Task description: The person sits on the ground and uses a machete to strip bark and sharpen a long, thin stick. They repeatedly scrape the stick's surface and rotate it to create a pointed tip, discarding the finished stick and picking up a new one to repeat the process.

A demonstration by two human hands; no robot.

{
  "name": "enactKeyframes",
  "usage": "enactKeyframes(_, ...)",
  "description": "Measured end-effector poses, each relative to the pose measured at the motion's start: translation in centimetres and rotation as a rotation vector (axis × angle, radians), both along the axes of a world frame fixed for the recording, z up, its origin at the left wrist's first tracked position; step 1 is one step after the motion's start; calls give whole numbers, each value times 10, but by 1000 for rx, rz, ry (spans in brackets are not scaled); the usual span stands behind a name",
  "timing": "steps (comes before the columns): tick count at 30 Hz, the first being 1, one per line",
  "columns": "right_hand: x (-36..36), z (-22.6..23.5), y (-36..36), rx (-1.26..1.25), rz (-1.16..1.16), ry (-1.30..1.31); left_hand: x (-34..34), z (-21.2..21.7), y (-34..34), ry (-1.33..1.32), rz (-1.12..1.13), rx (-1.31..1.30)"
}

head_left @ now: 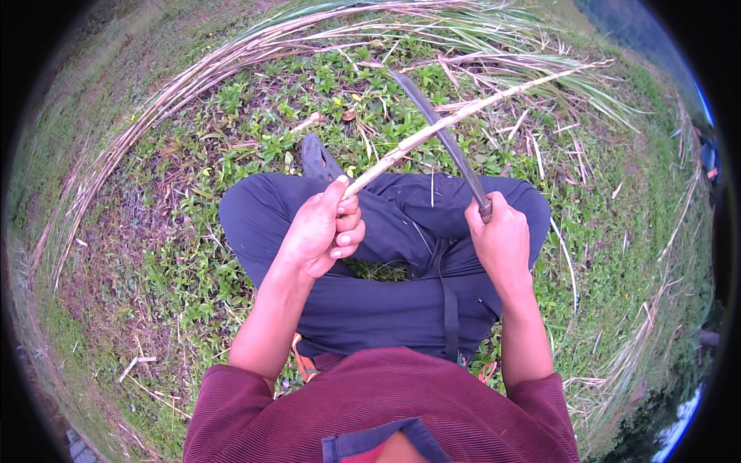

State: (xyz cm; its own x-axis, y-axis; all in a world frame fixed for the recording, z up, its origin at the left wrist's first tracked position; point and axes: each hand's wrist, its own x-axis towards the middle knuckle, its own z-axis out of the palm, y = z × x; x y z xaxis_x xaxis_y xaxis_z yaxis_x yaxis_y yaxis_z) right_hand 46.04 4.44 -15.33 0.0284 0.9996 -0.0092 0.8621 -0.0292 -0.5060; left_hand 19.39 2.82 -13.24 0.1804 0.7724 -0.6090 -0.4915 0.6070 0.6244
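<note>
My left hand (327, 228) is closed round the lower end of a pale, dry cane stalk (421, 137), which slants up to the right and thins toward its tip. In my right hand (498, 235) is the handle of a sickle (451, 145) with a dark, slightly curved blade. The blade crosses the stalk near its middle; whether it touches or only overlaps it I cannot tell. Both hands are above my crossed legs in dark trousers (378, 309). The sickle's handle is mostly hidden in my fist.
A long bundle of cut reeds (255, 42) with green leaves arcs across the far side and down the left. More dry stalks (629, 355) lie at the right. Low leafy plants (193, 262) and loose stalk scraps cover the ground. A dark shoe (318, 157) shows beyond my knees.
</note>
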Motion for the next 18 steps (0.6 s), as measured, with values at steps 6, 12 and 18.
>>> enactKeyframes(6,-11,2,-19,86,275,-134,1,-3,0,113,1,27)
enactKeyframes(12,43,3,47,-19,-73,-247,-2,-6,-1,42,-12,24)
enactKeyframes(18,60,-3,57,21,-6,-281,-5,-1,-4,159,31,42)
